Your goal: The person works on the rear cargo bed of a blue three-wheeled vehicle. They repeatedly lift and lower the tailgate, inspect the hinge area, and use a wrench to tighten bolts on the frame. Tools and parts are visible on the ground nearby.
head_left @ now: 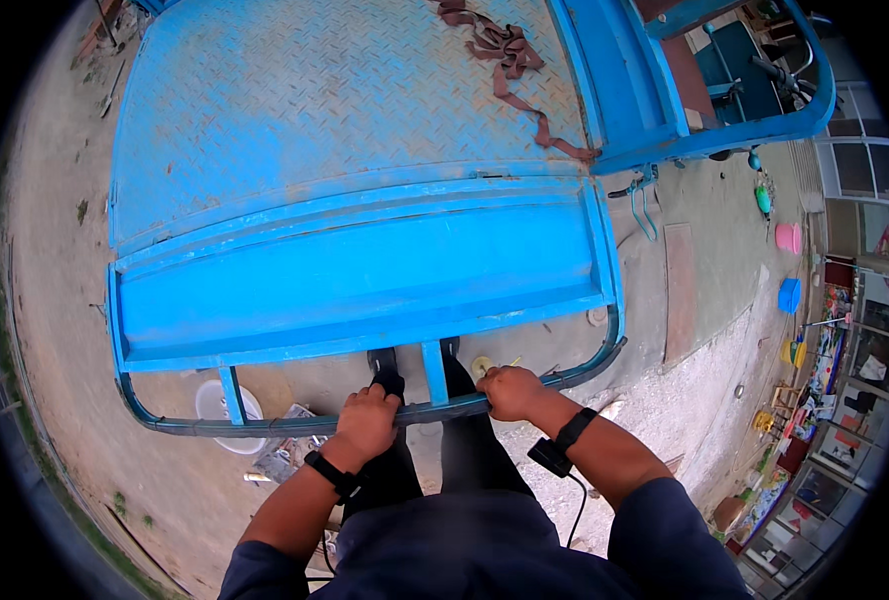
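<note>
A blue metal side panel (365, 275) hangs lowered along the edge of a blue cargo bed (295, 110) with a treaded floor. Along the panel's near edge runs a curved tube rail (295, 426), dark along its outer side and joined by short blue posts. My left hand (370, 422) is closed over this rail, left of the middle post (434, 372). To the right of that post, my right hand (513, 393) grips the same rail, fingers wrapped round it. The undersides of both grips are hidden.
A crumpled brown strap (505, 60) lies on the bed. A white basin (229, 412) stands on the ground below the rail's left part. At the right are a frame with handlebars (780, 75), a pink bucket (788, 237), a blue container (789, 295) and a building (850, 440).
</note>
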`<state>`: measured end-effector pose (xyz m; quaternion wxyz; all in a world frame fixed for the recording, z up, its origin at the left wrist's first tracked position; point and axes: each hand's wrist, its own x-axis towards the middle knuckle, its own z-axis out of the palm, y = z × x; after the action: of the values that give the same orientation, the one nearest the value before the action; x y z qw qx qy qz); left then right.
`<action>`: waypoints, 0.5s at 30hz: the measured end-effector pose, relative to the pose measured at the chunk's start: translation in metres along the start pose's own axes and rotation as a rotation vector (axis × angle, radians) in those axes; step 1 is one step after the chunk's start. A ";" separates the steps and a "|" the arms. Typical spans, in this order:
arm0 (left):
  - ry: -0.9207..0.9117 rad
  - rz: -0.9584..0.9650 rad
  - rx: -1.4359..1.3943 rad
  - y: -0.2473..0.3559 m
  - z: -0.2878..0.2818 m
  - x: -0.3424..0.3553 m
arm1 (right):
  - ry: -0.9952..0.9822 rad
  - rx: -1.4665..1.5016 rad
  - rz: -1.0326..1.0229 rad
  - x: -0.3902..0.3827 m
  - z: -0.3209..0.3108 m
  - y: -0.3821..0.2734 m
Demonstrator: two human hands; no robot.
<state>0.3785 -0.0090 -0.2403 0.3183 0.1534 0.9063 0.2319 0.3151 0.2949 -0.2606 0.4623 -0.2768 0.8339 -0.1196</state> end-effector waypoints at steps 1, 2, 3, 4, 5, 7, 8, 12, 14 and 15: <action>-0.006 0.012 -0.021 0.006 -0.026 -0.006 | -0.004 -0.025 -0.029 -0.010 -0.022 -0.007; -0.025 0.027 -0.063 0.015 -0.057 -0.016 | -0.009 -0.049 -0.057 -0.026 -0.053 -0.021; -0.024 0.031 -0.041 0.025 -0.090 -0.027 | -0.019 -0.070 -0.089 -0.044 -0.085 -0.037; -0.015 0.024 -0.013 0.035 -0.127 -0.038 | 0.006 -0.051 -0.141 -0.056 -0.121 -0.050; -0.022 0.019 0.040 0.049 -0.169 -0.038 | 0.038 -0.039 -0.167 -0.068 -0.164 -0.057; 0.005 0.050 0.128 0.061 -0.235 -0.024 | 0.148 0.009 -0.186 -0.084 -0.240 -0.069; 0.024 0.042 0.165 0.068 -0.265 -0.011 | 0.187 -0.025 -0.151 -0.086 -0.267 -0.071; 0.090 0.050 0.110 0.069 -0.307 0.003 | 0.236 -0.066 -0.169 -0.076 -0.317 -0.077; -0.005 0.012 0.091 0.073 -0.279 -0.001 | 0.119 -0.052 -0.105 -0.080 -0.277 -0.067; -0.068 0.086 0.047 0.068 -0.253 -0.003 | 0.069 -0.049 -0.061 -0.090 -0.249 -0.065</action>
<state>0.2254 -0.0341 -0.0293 0.3352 0.2073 0.8926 0.2188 0.1678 0.2788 -0.0321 0.4227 -0.3089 0.8431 -0.1227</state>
